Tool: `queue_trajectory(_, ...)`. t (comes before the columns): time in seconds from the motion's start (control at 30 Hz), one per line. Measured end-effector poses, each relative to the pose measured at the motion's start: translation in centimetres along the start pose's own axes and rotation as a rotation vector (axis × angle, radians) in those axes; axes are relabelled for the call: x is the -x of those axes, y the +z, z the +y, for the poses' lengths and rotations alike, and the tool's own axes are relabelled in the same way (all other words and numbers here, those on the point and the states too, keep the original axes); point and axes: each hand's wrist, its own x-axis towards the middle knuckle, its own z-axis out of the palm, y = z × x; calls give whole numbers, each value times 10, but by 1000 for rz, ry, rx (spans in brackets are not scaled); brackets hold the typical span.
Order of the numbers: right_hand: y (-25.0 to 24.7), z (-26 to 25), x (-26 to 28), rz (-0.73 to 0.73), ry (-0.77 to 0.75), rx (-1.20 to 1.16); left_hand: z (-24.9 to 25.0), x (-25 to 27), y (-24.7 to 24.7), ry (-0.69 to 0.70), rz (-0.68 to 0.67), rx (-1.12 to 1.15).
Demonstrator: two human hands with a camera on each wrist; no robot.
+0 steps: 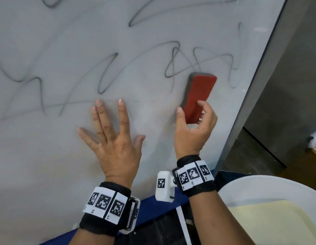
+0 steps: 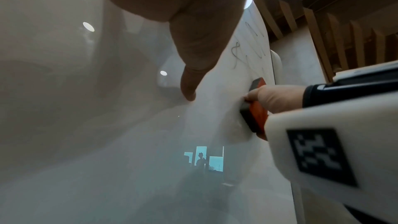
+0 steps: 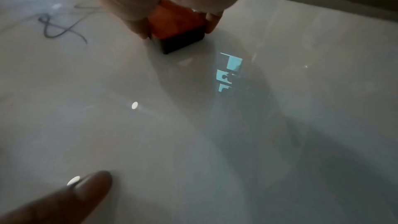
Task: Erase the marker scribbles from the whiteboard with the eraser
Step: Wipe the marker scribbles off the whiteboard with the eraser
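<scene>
Right hand (image 1: 194, 128): it pinches the lower end of the whiteboard eraser (image 1: 198, 98), thumb on one long side and the curled fingers on the other.

Eraser: red back toward the camera, dark felt pad against the whiteboard (image 1: 47, 156); the right wrist view shows the felt end sitting on the surface. Its long axis runs from about 7 o'clock to 1 o'clock, leaning toward the board's right edge.

Left hand (image 1: 113, 138): spread flat with straight fingers on the board, at 9 o'clock from the right hand; it holds nothing (I judge it only steadies the board).

Marker scribbles (image 1: 180, 68): the nearest loops lie at 11 to 1 o'clock from the eraser's upper end, just beside or touching it. More lines stretch away toward 9 and 10 o'clock, above the left fingertips (image 1: 121, 102).

Key relation: the marks are above the eraser, so the coming stroke probably goes upward along its long axis, and the right hand is the nearer one.

Progress: the lower part of the board looks bare; most scribbles remain.
</scene>
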Motion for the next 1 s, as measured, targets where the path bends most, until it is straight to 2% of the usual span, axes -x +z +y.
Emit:
queue_trajectory(0.07, 2, -4, -3, 86, 162, -81, -6, 2, -1, 5, 6, -6)
queue_trajectory(0.1, 6, -9, 0, 90, 175, -80, -8, 3, -2, 9, 10, -9)
queue_trajectory(0.17, 13, -22, 15, 22, 61, -36, -9, 4, -2, 17, 17, -13)
queue_trajectory(0.27, 14, -32, 39, -179, -218, 43, -10, 4, -2, 27, 30, 2)
queue_trajectory(0.33, 10, -28, 31, -224, -311, 85, -13, 5, -3, 35, 39, 8)
queue_trajectory(0.4, 7, -20, 12, -129, -236, 65, -20, 6, -4, 24, 46, -1)
queue_trajectory(0.5, 7, -17, -10, 75, 69, -45, -30, 8, -6, 0, 55, -2)
queue_trajectory(0.57, 14, -30, 0, 89, 111, -44, -34, 8, -6, 5, 64, 13)
queue_trajectory(0.63, 21, -46, 26, -5, -20, -46, -35, 9, -6, 11, 85, 43)
queue_trajectory(0.7, 27, -58, 52, -181, -214, -10, -38, 9, -6, 11, 122, 80)
queue_trajectory(0.77, 29, -63, 60, -294, -330, 28, -42, 11, -8, 12, 170, 134)
queue_trajectory(0.83, 31, -63, 55, -274, -335, 12, -48, 14, -12, 8, 214, 194)
queue_trajectory(0.93, 36, -69, 55, -178, -212, -42, -58, 14, -20, 7, 240, 306)
queue_trajectory(1.0, 43, -82, 69, -204, -228, -44, -63, 12, -28, 6, 276, 378)
